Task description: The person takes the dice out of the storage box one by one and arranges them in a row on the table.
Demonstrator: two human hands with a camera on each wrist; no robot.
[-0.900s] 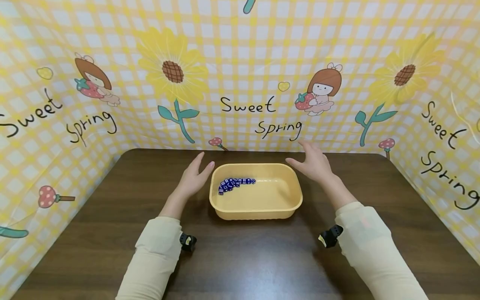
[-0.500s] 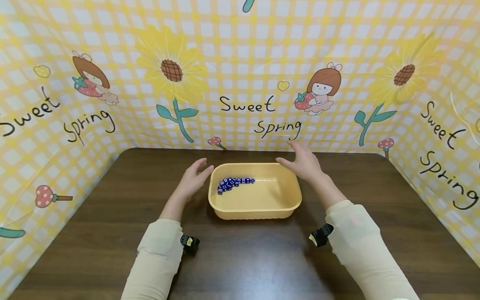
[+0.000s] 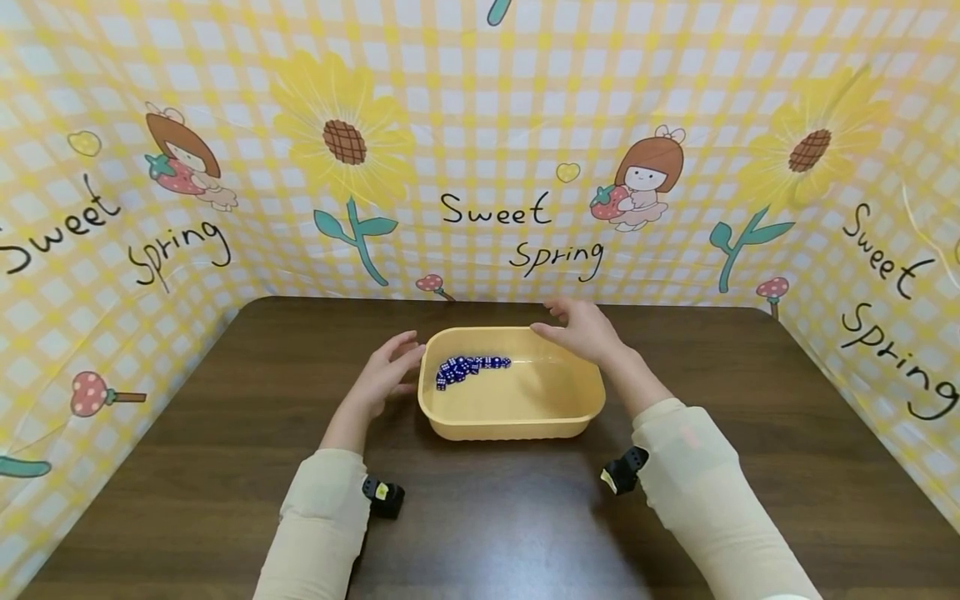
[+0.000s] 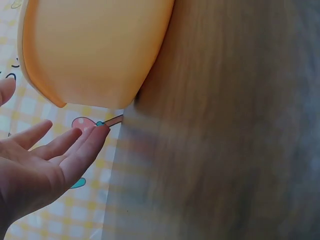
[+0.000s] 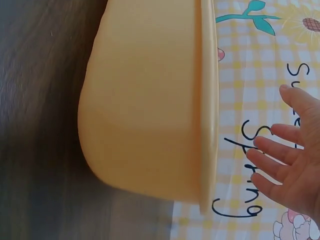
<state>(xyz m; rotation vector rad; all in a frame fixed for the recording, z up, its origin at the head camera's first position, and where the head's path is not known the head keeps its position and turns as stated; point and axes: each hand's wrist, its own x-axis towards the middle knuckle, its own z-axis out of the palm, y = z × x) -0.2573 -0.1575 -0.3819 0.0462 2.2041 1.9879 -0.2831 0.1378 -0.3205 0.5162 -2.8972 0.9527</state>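
Observation:
A yellow plastic basin (image 3: 517, 428) stands on the dark wooden table. Inside it, several blue dice (image 3: 459, 368) with white pips lie heaped along the left and back walls. My left hand (image 3: 382, 375) is beside the basin's left end, thumb near the rim. Its fingers look relaxed and hold nothing in the left wrist view, where the hand (image 4: 50, 157) is apart from the basin wall (image 4: 100, 60). Over the back right of the rim hovers my right hand (image 3: 588, 333). In the right wrist view that hand (image 5: 295, 155) has spread fingers, with a gap to the basin (image 5: 150, 110).
Behind and at both sides of the table (image 3: 225, 500) hangs a yellow checked cloth (image 3: 480, 125) printed with sunflowers and lettering. Black wrist cameras sit on the left sleeve (image 3: 322, 500) and the right sleeve (image 3: 697, 467).
My right hand has moved left and slightly down, from beyond the basin's right end to over its back right rim. My left hand has lowered a little beside the left end. Basin and dice stay put.

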